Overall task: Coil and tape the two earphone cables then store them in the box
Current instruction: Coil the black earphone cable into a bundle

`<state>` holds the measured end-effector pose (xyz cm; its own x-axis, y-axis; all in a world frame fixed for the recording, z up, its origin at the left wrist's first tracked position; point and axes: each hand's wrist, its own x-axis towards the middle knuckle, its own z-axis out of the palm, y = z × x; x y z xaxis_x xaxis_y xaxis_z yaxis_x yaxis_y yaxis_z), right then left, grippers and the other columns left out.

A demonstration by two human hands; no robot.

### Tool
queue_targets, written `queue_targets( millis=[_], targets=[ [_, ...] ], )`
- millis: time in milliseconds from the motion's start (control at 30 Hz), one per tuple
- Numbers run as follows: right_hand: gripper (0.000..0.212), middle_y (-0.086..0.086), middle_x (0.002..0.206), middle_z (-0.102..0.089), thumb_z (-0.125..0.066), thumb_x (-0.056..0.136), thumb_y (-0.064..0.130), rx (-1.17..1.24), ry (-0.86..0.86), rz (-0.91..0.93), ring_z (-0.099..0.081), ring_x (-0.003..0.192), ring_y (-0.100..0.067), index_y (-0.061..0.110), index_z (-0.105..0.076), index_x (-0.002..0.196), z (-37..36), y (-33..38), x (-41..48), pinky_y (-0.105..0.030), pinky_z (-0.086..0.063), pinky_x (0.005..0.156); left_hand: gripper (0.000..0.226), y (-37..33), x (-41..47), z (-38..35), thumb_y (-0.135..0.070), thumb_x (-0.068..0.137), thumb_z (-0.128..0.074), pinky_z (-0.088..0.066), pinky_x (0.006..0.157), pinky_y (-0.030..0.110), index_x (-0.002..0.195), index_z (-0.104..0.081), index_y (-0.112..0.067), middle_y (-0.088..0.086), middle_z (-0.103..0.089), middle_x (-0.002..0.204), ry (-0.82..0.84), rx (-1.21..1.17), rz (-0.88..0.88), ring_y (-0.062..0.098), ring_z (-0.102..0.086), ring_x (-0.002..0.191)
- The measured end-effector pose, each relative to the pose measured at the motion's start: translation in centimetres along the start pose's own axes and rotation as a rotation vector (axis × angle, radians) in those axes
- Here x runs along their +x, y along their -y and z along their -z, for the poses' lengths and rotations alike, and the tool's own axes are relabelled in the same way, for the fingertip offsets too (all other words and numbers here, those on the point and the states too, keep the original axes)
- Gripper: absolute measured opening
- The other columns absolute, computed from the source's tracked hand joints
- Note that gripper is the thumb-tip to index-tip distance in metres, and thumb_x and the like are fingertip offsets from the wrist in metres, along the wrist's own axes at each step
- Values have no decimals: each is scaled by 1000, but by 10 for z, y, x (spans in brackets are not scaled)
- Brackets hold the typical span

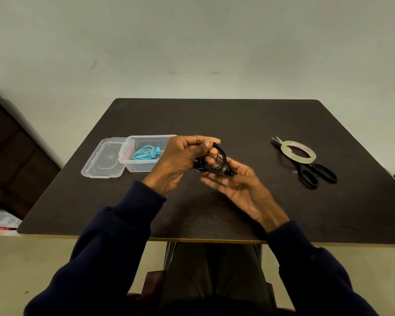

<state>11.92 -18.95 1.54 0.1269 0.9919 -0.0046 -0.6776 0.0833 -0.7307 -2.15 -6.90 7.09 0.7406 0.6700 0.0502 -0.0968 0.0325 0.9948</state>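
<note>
Above the middle of the dark table, my left hand (180, 160) pinches a coil of black earphone cable (217, 161) between thumb and fingers. My right hand (240, 188) lies palm up just under the coil, fingers apart, with the black earbuds (229, 172) resting on its fingertips. A clear plastic box (144, 166) stands at the left, partly hidden behind my left hand, and the coiled blue earphones (146, 152) lie inside it. A roll of clear tape (298, 151) rests on black scissors (315, 173) at the right.
The box's clear lid (103, 160) lies flat on the table (237, 119), tucked against the box's left side. A dark wooden piece of furniture (12, 151) stands off the table's left edge. The table's near edge runs just in front of my forearms.
</note>
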Motion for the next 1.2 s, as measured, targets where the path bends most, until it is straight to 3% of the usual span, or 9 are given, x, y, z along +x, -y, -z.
queue_targets(
  millis=[100, 267, 400, 767, 1000, 1200],
  targets=[
    [56, -36, 136, -55, -56, 85, -22, -14, -53, 20, -56, 126, -49, -12, -46, 139, -4, -6, 0, -50, -52, 103, 27, -2, 2, 1, -17, 95, -65, -60, 90, 42, 119, -72, -5, 10, -75, 96, -4, -24, 1, 29, -70, 93],
    [42, -30, 104, -71, -70, 76, -8, -55, -251, 45, -74, 97, -36, -19, -57, 115, -15, -15, 3, -33, -62, 79, 30, -4, 1, -2, -12, 97, -61, -59, 75, 28, 124, -67, 1, 5, -73, 92, 21, -137, 32, 14, -68, 78],
    [23, -21, 94, -74, -70, 75, -4, -12, -285, 59, -76, 87, -28, -8, -65, 98, -19, -17, 5, -29, -61, 73, 31, -7, 0, -3, -12, 97, -61, -58, 73, 26, 126, -66, 1, 5, -72, 91, 24, -182, 35, 13, -68, 78],
    [19, -26, 103, -73, -65, 82, -1, 108, -263, 53, -75, 91, -29, -6, -64, 100, -21, -19, 1, -30, -61, 75, 32, -9, 0, -5, -10, 97, -60, -58, 74, 25, 126, -65, 3, 5, -72, 90, 16, -219, 30, 13, -68, 78],
    [16, -17, 88, -74, -65, 80, -2, 98, -285, 74, -75, 81, -24, -3, -67, 96, -22, -14, 1, -29, -62, 70, 30, -7, 0, -7, -11, 98, -60, -60, 80, 30, 124, -67, 1, 5, -73, 90, 34, -175, 38, 13, -69, 77],
    [24, -13, 85, -75, -64, 77, -3, 104, -266, 118, -72, 75, -23, -2, -66, 100, -24, -12, 1, -38, -62, 70, 27, -5, -2, -11, -11, 98, -61, -60, 81, 30, 122, -69, 0, 5, -73, 91, 62, -140, 40, 13, -69, 76]
  ],
)
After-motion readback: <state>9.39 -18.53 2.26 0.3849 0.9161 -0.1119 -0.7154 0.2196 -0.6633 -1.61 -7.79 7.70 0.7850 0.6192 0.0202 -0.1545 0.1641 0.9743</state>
